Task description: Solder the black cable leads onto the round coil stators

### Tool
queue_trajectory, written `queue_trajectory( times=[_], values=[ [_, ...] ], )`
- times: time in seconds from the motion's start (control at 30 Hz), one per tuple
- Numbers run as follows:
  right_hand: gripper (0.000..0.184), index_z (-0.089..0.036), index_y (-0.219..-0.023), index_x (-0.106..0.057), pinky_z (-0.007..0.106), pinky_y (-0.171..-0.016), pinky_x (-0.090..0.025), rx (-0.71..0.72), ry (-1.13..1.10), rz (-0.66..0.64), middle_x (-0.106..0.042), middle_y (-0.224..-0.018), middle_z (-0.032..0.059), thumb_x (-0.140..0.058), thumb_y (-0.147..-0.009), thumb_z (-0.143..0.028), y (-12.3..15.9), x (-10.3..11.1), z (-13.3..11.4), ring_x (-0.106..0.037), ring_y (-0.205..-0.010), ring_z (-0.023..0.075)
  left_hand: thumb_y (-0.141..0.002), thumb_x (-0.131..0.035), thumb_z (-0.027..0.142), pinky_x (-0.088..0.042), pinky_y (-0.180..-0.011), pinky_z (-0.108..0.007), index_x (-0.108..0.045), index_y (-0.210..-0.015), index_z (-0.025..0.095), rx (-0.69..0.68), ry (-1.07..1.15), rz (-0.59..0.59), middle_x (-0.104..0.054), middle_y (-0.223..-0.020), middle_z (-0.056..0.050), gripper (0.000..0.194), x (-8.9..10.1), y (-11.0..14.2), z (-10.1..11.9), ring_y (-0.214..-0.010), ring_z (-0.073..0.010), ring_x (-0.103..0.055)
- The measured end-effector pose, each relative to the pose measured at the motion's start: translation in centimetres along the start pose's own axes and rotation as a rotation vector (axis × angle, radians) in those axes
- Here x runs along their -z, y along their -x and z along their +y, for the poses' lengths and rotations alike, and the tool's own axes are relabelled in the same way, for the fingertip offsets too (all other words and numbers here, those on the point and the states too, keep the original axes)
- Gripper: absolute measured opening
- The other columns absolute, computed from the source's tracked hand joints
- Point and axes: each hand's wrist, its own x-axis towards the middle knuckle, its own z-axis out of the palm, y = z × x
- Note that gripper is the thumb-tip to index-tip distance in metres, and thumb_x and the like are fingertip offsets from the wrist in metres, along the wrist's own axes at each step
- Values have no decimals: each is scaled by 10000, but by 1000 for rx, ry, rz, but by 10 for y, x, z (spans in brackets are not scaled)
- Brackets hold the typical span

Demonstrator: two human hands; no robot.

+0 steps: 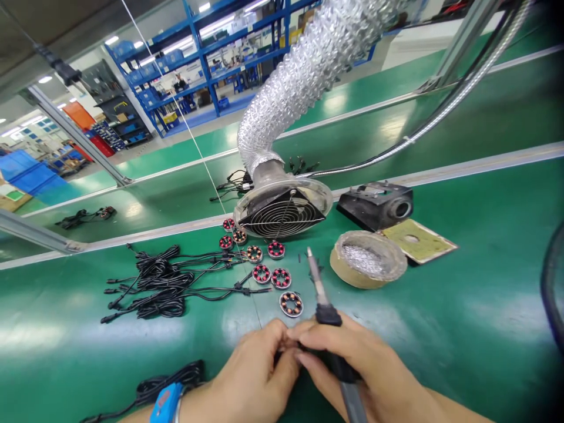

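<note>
A soldering iron (324, 296) lies across my right hand (370, 361), its tip pointing up and away over the bench. That hand is closed around the grip, and its thumb and fingertips meet those of my left hand (251, 373). My left fingers are pinched on something small and dark, mostly hidden between the two hands. Just beyond the fingertips lies a round motor stator (291, 304) with copper windings. Several more stators (281, 278), some with red windings, sit behind it. A blue wrist strap (166, 403) is on my left wrist.
Coiled black cables (165, 282) lie at left, another cable bundle (176, 379) near my left wrist. A fume extractor hood (284, 211) on a foil duct (291, 88) stands behind. To the right are a round tub (368, 258), an iron holder (376, 204) and a yellow sponge (418, 239).
</note>
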Motion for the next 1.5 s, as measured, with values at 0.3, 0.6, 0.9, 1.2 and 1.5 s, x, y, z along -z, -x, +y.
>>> queue_trajectory(
  times=[0.3, 0.6, 0.9, 1.2, 1.5],
  values=[
    [227, -240, -1048, -485, 241, -629, -489, -12, 7, -92, -643, -799, -5, -456, -911, -63, -5, 6, 7, -563, -667, 142, -927, -476, 250, -354, -657, -262, -509, -839, 210, -73, -205, 79, -592, -795, -5, 102, 6, 4, 10, -693, -156, -507],
    [250, -228, -1064, -478, 250, -596, -452, 33, 25, -111, -611, -775, -6, -443, -902, -41, 2, 3, 12, -508, -630, 149, -941, -482, 257, -349, -628, -230, -500, -777, 206, -31, -56, 33, -526, -703, 36, 172, 11, 4, 9, -652, -123, -462],
    [295, -206, -1096, -481, 241, -613, -425, 42, -27, -107, -569, -776, -7, -446, -877, -12, 0, 4, 13, -454, -655, 142, -914, -497, 206, -329, -631, -232, -516, -764, 203, -80, -186, 104, -532, -697, 40, 151, 12, 5, 11, -649, -117, -463],
    [277, -199, -1100, -498, 247, -641, -423, 52, -87, -142, -571, -774, -1, -469, -893, -17, 7, -2, 19, -457, -664, 143, -927, -506, 387, -344, -597, -228, -536, -774, 181, 87, 213, -63, -533, -643, 25, 258, 12, -1, 2, -607, -116, -452],
    [289, -224, -1180, -528, 255, -612, -461, 49, -5, -85, -634, -797, 11, -449, -946, -74, -1, 12, 14, -538, -661, 156, -830, -577, 437, -231, -475, -202, -481, -702, 189, 243, 372, 81, -396, -515, 78, 295, 5, -7, -3, -470, -77, -318]
  ],
)
